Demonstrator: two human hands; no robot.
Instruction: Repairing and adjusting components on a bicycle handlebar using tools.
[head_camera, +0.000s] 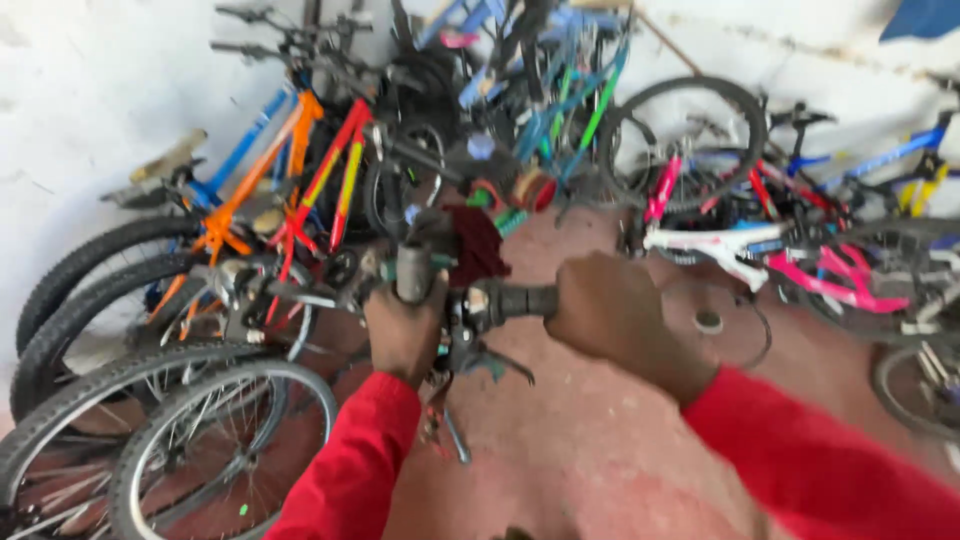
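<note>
The left hand (403, 328), coming out of a red sleeve (350, 460), is wrapped tight around the middle of a dark metal bicycle handlebar (470, 300), just below a short grey upright stem (413, 272); its fingers curl fully round the bar, with no gap showing. The right hand (612, 312), also red-sleeved, is closed as a fist over the right end of the same bar, just right of the black ribbed rubber grip (522, 301), which shows bare between the two hands. The bar lies almost level across the near middle of the scene, both hands touching it, the left a little nearer the viewer. A grey brake lever (497, 365) hangs under the bar between the hands.

To the left, black spoked wheels (215, 440) stand close together, and beyond them lean orange, red and blue bicycle frames (300, 170) against a white wall (80, 90). On the far right lies a pink and white bicycle (790, 260) on the reddish concrete floor (600, 450). The view is blurred by motion, so the right fingertips and the small parts under the bar are hard to make out.
</note>
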